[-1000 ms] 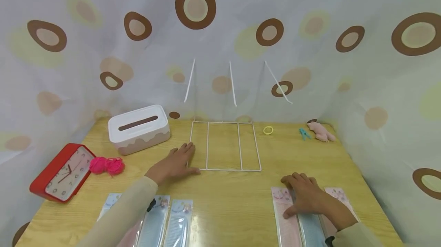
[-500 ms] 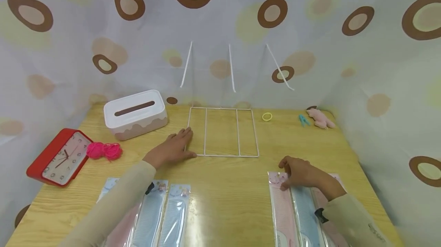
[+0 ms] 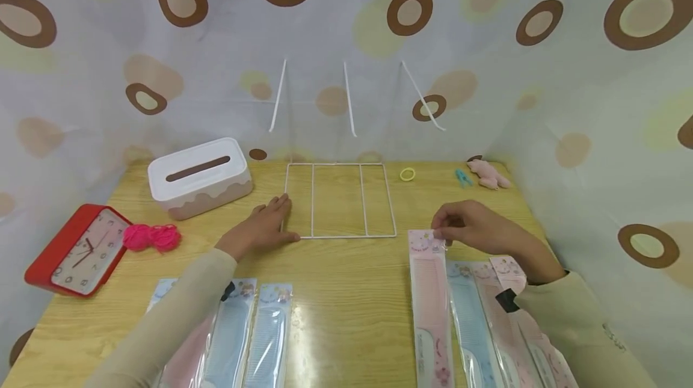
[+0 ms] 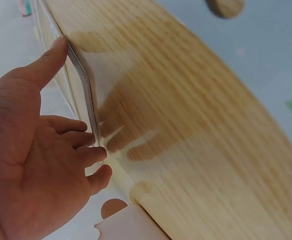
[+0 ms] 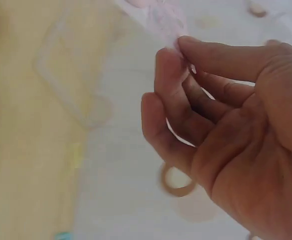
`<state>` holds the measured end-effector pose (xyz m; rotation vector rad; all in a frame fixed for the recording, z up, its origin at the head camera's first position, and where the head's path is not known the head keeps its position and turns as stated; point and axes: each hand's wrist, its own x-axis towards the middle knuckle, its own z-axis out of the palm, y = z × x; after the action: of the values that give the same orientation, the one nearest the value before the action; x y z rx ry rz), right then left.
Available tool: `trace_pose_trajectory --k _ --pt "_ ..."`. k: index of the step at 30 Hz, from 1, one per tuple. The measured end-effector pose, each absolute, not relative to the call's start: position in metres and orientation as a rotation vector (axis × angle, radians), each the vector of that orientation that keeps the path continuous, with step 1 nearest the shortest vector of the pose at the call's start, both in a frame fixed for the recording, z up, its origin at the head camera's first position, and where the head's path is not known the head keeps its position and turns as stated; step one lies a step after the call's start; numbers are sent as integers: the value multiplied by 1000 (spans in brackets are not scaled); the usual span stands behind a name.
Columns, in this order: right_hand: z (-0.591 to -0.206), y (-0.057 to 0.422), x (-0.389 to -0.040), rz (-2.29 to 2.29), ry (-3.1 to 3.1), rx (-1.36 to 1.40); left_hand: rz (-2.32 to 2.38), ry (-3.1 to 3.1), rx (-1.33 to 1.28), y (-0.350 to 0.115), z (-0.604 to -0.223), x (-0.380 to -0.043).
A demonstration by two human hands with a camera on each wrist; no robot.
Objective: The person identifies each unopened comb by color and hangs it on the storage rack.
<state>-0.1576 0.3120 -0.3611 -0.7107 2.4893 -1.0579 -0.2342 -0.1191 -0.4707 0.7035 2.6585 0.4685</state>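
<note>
A packaged pink comb (image 3: pixel 431 298) hangs by its upper corner from my right hand (image 3: pixel 482 231), pinched between thumb and fingertips. In the right wrist view only the packet's pink top edge (image 5: pixel 163 22) shows beside the thumb. My left hand (image 3: pixel 258 228) rests with fingers spread at the near left corner of a white wire rack (image 3: pixel 346 236). Its thumb touches the rack's wire (image 4: pixel 88 95) in the left wrist view. Right of the lifted comb lie a packaged blue comb (image 3: pixel 470 316) and several pink ones, partly under my right forearm.
Packaged blue combs (image 3: pixel 271 334) and a pink one lie at the front left, partly behind my sleeve. A tissue box (image 3: pixel 200 186), red clock (image 3: pixel 76 249) and pink yarn (image 3: pixel 151 236) stand left. White hooks (image 3: pixel 349 99), a yellow ring (image 3: pixel 407 174), a teal clip (image 3: pixel 463 178) and pink toy (image 3: pixel 489 174) are farther back.
My right hand has pinched the leftmost packaged pink comb of the right group and raised its top end, moving it forward. The left hand stays at the rack's corner. The head view has shifted.
</note>
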Motion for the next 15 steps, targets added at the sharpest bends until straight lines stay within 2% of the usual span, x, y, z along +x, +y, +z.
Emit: trace_pose_trajectory --k 6,15 --pt "-290 298 -162 -1153 2581 -910 473 2647 702 -119 -468 -231" --pt "-234 296 -191 -1124 2868 -772 466 2654 698 -118 -466 -231"
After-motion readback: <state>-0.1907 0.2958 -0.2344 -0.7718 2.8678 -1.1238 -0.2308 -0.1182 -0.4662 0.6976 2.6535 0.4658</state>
